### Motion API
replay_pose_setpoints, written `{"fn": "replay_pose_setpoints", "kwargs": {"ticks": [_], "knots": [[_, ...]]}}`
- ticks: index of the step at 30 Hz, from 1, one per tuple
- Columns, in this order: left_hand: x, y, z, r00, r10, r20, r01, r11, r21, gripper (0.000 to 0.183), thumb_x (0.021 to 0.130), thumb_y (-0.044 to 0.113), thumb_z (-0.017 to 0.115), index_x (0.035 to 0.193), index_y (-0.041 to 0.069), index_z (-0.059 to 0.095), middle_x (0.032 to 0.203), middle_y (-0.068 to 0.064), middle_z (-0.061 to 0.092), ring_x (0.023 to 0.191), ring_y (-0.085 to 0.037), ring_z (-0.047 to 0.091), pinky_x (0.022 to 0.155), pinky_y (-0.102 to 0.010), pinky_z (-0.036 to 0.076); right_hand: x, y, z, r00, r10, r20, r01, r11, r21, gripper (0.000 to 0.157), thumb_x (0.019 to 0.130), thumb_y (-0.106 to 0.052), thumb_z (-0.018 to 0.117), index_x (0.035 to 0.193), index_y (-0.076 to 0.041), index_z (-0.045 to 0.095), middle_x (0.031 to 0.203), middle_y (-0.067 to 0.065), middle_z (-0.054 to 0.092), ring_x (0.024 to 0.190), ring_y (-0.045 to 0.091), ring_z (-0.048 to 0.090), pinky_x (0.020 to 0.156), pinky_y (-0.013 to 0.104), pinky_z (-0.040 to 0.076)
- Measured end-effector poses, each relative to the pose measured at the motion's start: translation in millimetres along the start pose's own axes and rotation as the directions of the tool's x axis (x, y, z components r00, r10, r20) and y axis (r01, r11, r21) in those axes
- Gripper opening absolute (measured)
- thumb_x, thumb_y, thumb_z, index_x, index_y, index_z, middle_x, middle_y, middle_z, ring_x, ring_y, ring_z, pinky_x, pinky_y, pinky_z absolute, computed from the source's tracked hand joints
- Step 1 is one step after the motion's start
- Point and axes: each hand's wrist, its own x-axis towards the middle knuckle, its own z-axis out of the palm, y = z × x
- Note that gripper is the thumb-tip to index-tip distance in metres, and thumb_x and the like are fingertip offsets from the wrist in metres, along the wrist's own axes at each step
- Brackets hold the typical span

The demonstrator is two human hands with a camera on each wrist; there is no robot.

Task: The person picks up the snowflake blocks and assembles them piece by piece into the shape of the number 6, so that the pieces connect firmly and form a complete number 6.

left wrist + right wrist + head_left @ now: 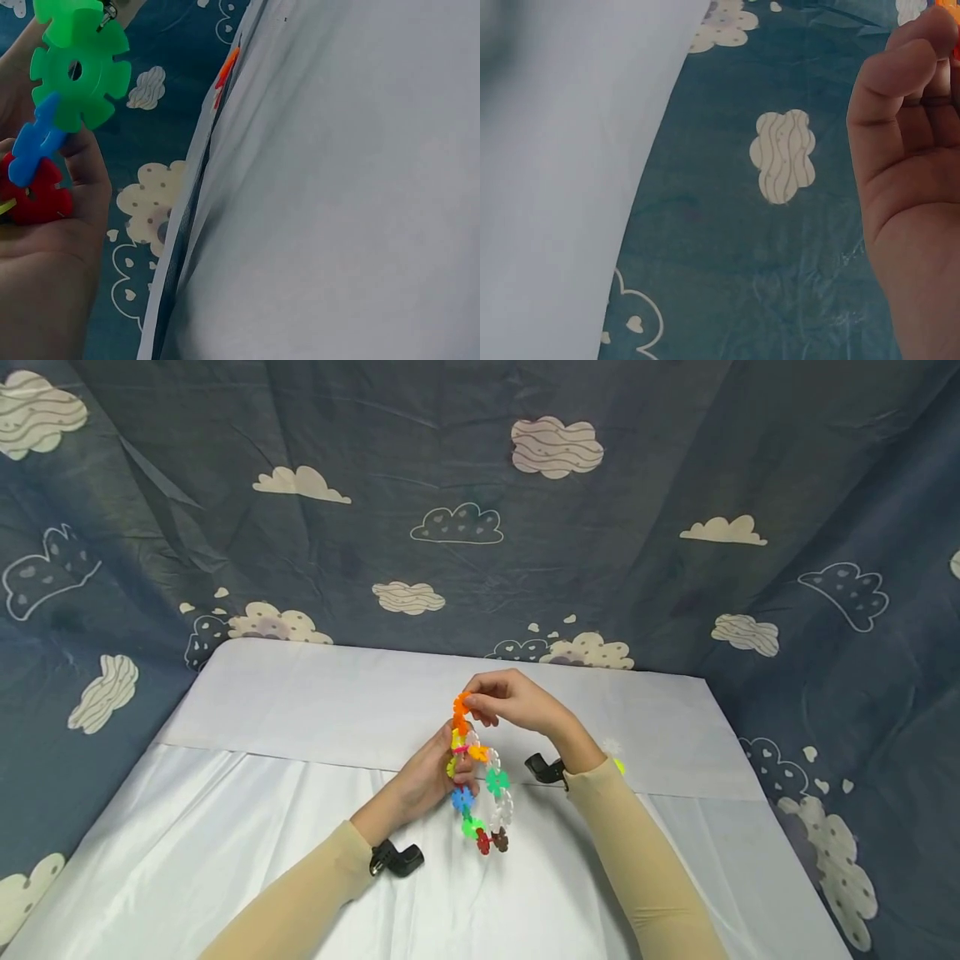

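A chain of notched plastic snowflake discs in many colours hangs in a loop above the table in the head view. My left hand (423, 777) grips the loop's left side, next to a blue disc (462, 799). At the top, my right hand (525, 702) pinches an orange disc (461, 703) between thumb and forefinger. A teal disc (497, 782) and clear ones make up the right side; a brown disc (501, 839) hangs lowest. The left wrist view shows a green disc (79, 75) and a red disc (45, 195) against the palm.
White cloth covers the table (300, 843). A clear disc (612, 747) and a yellow-green disc (619, 766) lie beyond my right forearm, partly hidden by it. A dark blue cloud-patterned curtain (450, 460) encloses the back and sides.
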Motion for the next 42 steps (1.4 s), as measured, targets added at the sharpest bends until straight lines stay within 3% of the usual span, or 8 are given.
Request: {"fn": "replay_pose_setpoints", "kwargs": {"ticks": [10,21,26,33,37,42], "knots": [[-0.3,1.4,-1.5,0.999,0.018,0.033,-0.019,0.999,0.032,0.049,0.111,0.06,0.022,0.151,0.032,0.029,0.079,0.003,0.036,0.071,-0.013,0.04,0.082,-0.036,0.054,0.7,3.4,0.9,0.999,-0.031,0.013,0.031,0.999,0.008,0.015,0.106,-0.008,0.064,0.103,-0.003,0.077,0.078,0.014,0.068,0.063,0.019,0.056,0.059,0.026,0.05],[0.8,-3.5,-2.1,0.999,0.015,0.036,-0.015,1.0,0.006,0.05,0.111,0.062,0.025,0.15,0.032,0.032,0.076,0.004,0.039,0.069,-0.012,0.039,0.08,-0.034,0.054,0.4,14.0,2.8,0.991,-0.13,0.008,0.13,0.985,-0.112,0.013,0.104,-0.002,0.066,0.096,0.0,0.076,0.073,0.013,0.066,0.061,0.02,0.058,0.06,0.025,0.051],[0.2,-5.3,-1.0,0.999,0.011,0.03,-0.01,1.0,-0.026,0.053,0.109,0.065,0.03,0.152,0.033,0.032,0.074,0.006,0.04,0.067,-0.011,0.039,0.079,-0.034,0.054,-0.3,15.9,2.5,0.99,-0.143,0.011,0.143,0.976,-0.162,0.015,0.104,-0.004,0.067,0.092,-0.004,0.076,0.07,0.01,0.065,0.06,0.022,0.059,0.059,0.024,0.052],[-0.2,-6.5,0.5,0.998,0.02,0.053,-0.017,0.999,-0.044,0.053,0.11,0.062,0.027,0.155,0.034,0.031,0.074,0.006,0.04,0.067,-0.011,0.039,0.077,-0.033,0.054,-0.5,15.9,1.6,0.982,-0.179,0.055,0.187,0.949,-0.255,0.014,0.104,-0.008,0.068,0.093,-0.007,0.075,0.071,0.005,0.066,0.062,0.025,0.063,0.061,0.029,0.054],[-0.1,-6.4,0.9,0.998,0.011,0.054,-0.009,0.999,-0.032,0.054,0.11,0.062,0.026,0.156,0.034,0.03,0.074,0.006,0.039,0.067,-0.011,0.039,0.077,-0.032,0.053,-1.9,17.6,0.3,0.985,-0.157,0.066,0.169,0.95,-0.264,0.013,0.104,-0.009,0.067,0.094,-0.008,0.075,0.072,0.003,0.066,0.063,0.016,0.062,0.062,0.029,0.054],[0.4,-5.4,3.2,0.999,-0.004,0.047,0.004,1.0,-0.001,0.055,0.111,0.062,0.025,0.157,0.033,0.028,0.074,0.005,0.038,0.068,-0.012,0.039,0.076,-0.032,0.053,-5.3,16.4,-3.1,0.991,-0.11,0.073,0.126,0.951,-0.281,0.011,0.105,-0.012,0.067,0.098,-0.01,0.076,0.076,0.005,0.068,0.064,0.024,0.064,0.063,0.029,0.055]]}}
